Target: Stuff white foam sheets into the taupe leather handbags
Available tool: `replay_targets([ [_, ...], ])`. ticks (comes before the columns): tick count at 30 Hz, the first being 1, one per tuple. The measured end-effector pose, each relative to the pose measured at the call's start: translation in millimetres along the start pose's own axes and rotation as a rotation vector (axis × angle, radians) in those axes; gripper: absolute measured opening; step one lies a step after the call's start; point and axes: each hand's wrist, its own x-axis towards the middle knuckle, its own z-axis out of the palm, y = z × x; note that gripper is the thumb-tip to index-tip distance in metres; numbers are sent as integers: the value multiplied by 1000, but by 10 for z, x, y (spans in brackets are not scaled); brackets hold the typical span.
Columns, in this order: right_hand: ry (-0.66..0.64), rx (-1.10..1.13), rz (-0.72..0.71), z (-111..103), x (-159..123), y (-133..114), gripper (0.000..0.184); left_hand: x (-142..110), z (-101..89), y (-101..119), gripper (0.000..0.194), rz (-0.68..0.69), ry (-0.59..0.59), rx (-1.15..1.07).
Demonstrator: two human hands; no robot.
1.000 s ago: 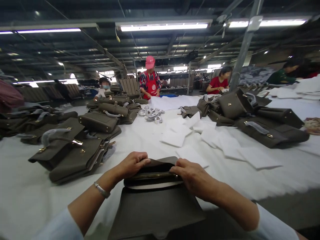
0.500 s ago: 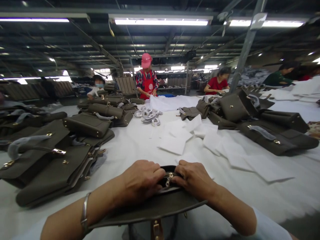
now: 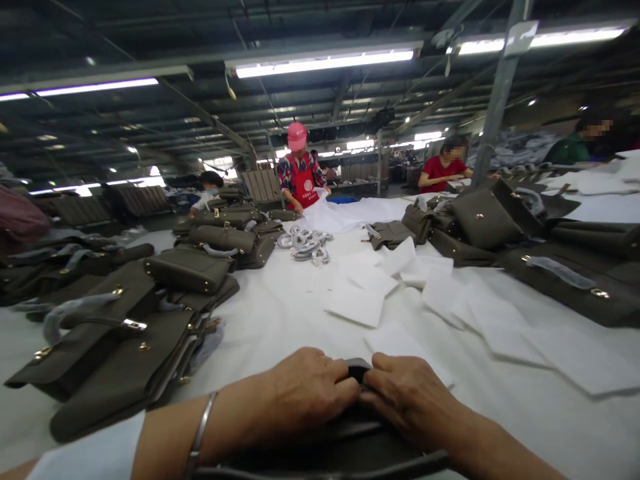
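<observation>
A dark olive handbag (image 3: 320, 448) lies in front of me at the bottom of the view, its near edge cut off by the frame. My left hand (image 3: 313, 390), with a silver bangle on the wrist, is closed on the bag's far rim, fingers curled over it. Close to its right, my right hand (image 3: 407, 390) pinches the same rim between thumb and fingers. Between the two hands a short dark stretch of the rim shows. The inside of the bag is mostly hidden by my hands.
More olive handbags (image 3: 110, 333) pile up on the left, others (image 3: 490, 213) on the right. White padding sheets (image 3: 360, 297) and wrapped grey handles (image 3: 305, 243) lie on the white table. A person in a red apron (image 3: 303, 183) handles white sheeting opposite; another person (image 3: 444, 170) sits right.
Both hands have shifted lower and slightly right in view. The gold zip pull that showed between them is now out of sight. The person opposite has moved an arm at the white sheeting.
</observation>
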Motion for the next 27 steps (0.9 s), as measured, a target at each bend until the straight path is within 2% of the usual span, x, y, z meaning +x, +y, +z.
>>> replay_targets([
  [4, -37, -21, -17, 37, 3, 29, 13, -46, -11, 61, 11, -313, 3, -323],
  [9, -22, -70, 30, 10, -14, -36, 11, -241, 39, 31, 10, -476, 113, -566],
  [12, 1, -71, 14, -13, -32, -51, 15, -550, 34, -50, 10, -627, 127, -643],
  [17, 71, -110, -63, 52, 20, -63, 16, -1253, 16, -143, 10, -895, 104, -738],
  [20, 120, -123, -173, 137, 97, -110, 14, -1533, 70, -110, 16, -954, 154, -808],
  [22, 128, -101, -186, 162, 146, -140, 16, -1605, 103, -55, 21, -956, 264, -735],
  [25, 59, -33, -76, 91, 196, -163, 17, -1609, 132, 68, 21, -945, 443, -552],
  [27, -24, 17, 25, -25, 221, -162, 15, -1602, 185, 147, 20, -925, 474, -483],
])
